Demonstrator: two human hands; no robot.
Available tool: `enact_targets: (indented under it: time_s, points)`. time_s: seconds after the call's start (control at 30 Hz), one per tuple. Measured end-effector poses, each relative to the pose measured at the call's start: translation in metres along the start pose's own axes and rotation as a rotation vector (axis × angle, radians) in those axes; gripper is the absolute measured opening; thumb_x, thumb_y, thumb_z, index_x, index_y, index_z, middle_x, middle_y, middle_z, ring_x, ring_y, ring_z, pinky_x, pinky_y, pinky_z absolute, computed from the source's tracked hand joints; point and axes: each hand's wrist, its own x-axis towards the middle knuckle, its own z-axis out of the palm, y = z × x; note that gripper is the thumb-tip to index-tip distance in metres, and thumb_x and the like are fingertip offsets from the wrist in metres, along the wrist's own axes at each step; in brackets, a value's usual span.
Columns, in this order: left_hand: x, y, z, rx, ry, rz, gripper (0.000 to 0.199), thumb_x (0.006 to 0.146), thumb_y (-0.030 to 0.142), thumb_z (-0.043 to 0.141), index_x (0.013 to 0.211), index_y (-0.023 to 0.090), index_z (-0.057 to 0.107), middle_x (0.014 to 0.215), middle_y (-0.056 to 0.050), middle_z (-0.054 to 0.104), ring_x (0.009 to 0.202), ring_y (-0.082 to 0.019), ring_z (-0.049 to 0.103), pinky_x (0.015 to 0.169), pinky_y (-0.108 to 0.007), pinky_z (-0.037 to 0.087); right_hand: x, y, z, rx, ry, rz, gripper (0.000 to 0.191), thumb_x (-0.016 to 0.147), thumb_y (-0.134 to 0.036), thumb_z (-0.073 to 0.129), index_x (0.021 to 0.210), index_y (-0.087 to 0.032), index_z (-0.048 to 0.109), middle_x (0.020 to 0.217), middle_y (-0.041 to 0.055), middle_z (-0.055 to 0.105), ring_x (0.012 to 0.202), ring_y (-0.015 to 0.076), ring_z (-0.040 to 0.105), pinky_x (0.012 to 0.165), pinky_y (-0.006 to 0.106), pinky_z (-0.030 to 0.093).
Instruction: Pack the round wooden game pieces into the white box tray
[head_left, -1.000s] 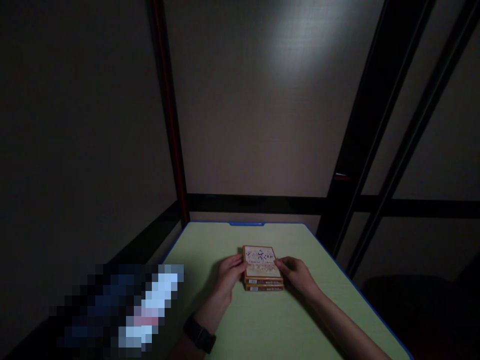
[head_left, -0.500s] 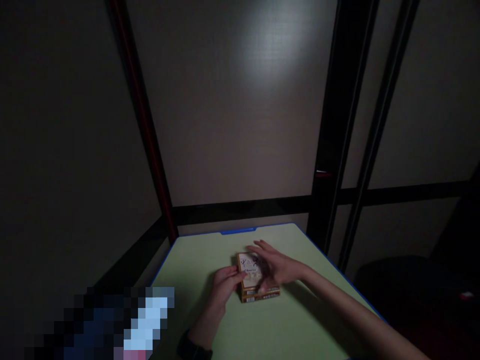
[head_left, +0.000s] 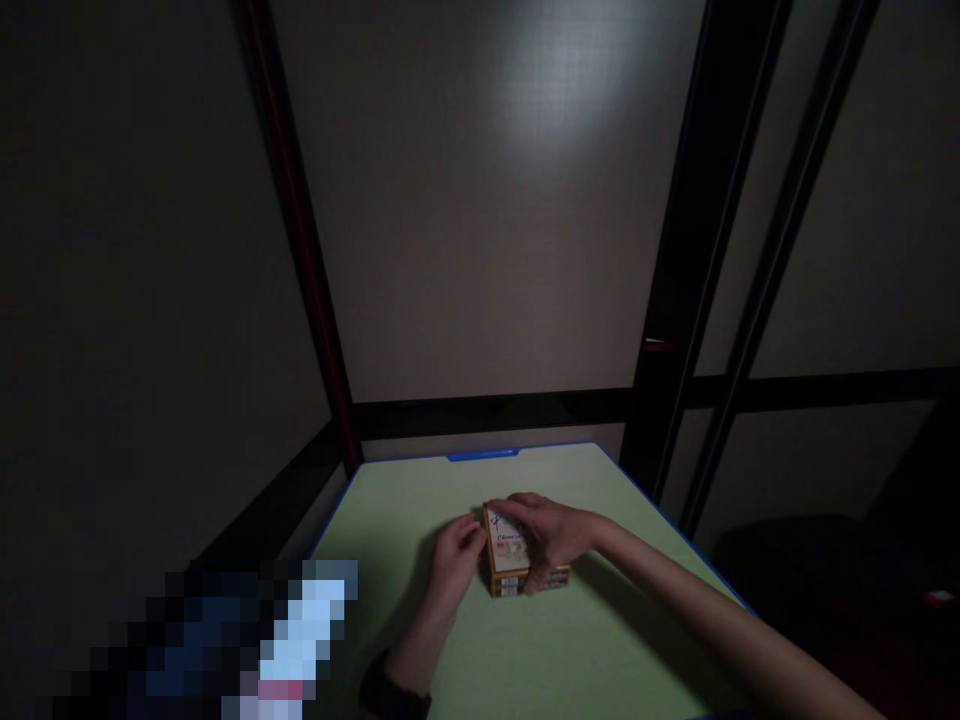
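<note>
Two flat boxes are stacked on the green tabletop [head_left: 480, 660]. The top box [head_left: 504, 549] has a pale lid with dark lettering and orange-brown edges; the lower box [head_left: 510, 590] shows only its front side. My right hand [head_left: 551, 535] spans the top box from the right, thumb at the near side and fingers over the far part, covering much of the lid. Close by the boxes' left side is my left hand [head_left: 455, 555], its fingers loosely bent and holding nothing. Whether its fingertips touch the boxes is hard to tell.
The table has a blue rim with a blue handle piece [head_left: 484, 455] at the far edge. Behind it stands a pale panel [head_left: 487, 250] with dark frames. A pixelated patch [head_left: 300, 630] covers the lower left. The right side is dark.
My left hand has let go of the top box and drawn slightly left. My right hand has closed over the top box, which now sits more squarely on the lower one.
</note>
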Motion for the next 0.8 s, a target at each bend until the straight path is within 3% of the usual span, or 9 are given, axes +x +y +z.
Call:
enact_targets:
  time_s: [0.23,0.4,0.47,0.5,0.6,0.67,0.8]
  points:
    - [0.007,-0.007,-0.002,0.009,-0.048,-0.008,0.023,0.072,0.012,0.075,0.094,0.013,0.074,0.114,-0.015,0.072,0.113,-0.028,0.065,0.102,-0.041,0.049,0.005,-0.001,-0.002,0.013,-0.034,-0.018,0.135,0.040,-0.054,0.090,0.154,-0.018,0.027,0.144,0.0183,0.042,0.133,0.0409,0.037,0.113,0.049,0.029]
    - [0.016,-0.016,-0.004,0.040,-0.140,0.029,0.050,0.063,0.009,0.076,0.112,0.014,0.069,0.129,-0.016,0.064,0.126,-0.030,0.056,0.112,-0.043,0.040,-0.001,0.006,-0.003,0.051,-0.044,-0.021,0.137,0.041,-0.059,0.089,0.155,-0.019,0.025,0.156,0.0212,0.029,0.143,0.0442,0.021,0.116,0.057,0.018]
    - [0.021,-0.014,-0.009,0.085,-0.169,0.017,0.068,0.060,0.006,0.075,0.125,0.016,0.062,0.140,-0.016,0.056,0.133,-0.031,0.050,0.114,-0.043,0.036,-0.005,0.009,-0.002,0.097,0.047,-0.060,0.129,0.044,-0.060,0.088,0.153,-0.022,0.030,0.158,0.0193,0.027,0.145,0.0437,0.018,0.115,0.060,0.018]
    - [0.022,-0.012,-0.011,0.116,-0.181,0.003,0.073,0.060,0.006,0.073,0.131,0.018,0.058,0.144,-0.015,0.052,0.136,-0.032,0.046,0.115,-0.043,0.035,-0.007,0.010,0.000,0.130,0.142,-0.088,0.120,0.049,-0.059,0.087,0.151,-0.022,0.036,0.156,0.0183,0.032,0.144,0.0419,0.024,0.115,0.059,0.021]
    - [0.023,-0.003,-0.017,0.239,-0.228,-0.017,0.076,0.067,0.013,0.067,0.140,0.023,0.049,0.153,-0.011,0.042,0.144,-0.032,0.031,0.118,-0.045,0.029,-0.007,0.006,0.008,0.183,0.519,-0.088,0.069,0.074,-0.054,0.074,0.131,-0.020,0.059,0.134,0.0156,0.059,0.125,0.0332,0.053,0.107,0.051,0.039]
    - [0.019,0.005,-0.018,0.337,-0.307,0.015,0.079,0.071,0.022,0.068,0.145,0.024,0.042,0.157,-0.008,0.035,0.148,-0.032,0.022,0.120,-0.046,0.021,-0.004,0.003,0.015,0.154,0.653,-0.068,0.047,0.083,-0.051,0.066,0.119,-0.019,0.066,0.121,0.0140,0.066,0.120,0.0320,0.057,0.104,0.051,0.042]
    - [0.006,0.013,-0.017,0.485,-0.621,0.191,0.116,0.061,0.038,0.082,0.155,0.022,0.016,0.161,-0.010,0.024,0.148,-0.033,0.020,0.122,-0.046,0.016,0.000,0.004,0.029,0.110,0.601,-0.144,0.065,0.074,-0.055,0.074,0.124,-0.015,0.062,0.126,0.0171,0.063,0.129,0.0372,0.049,0.106,0.055,0.039]
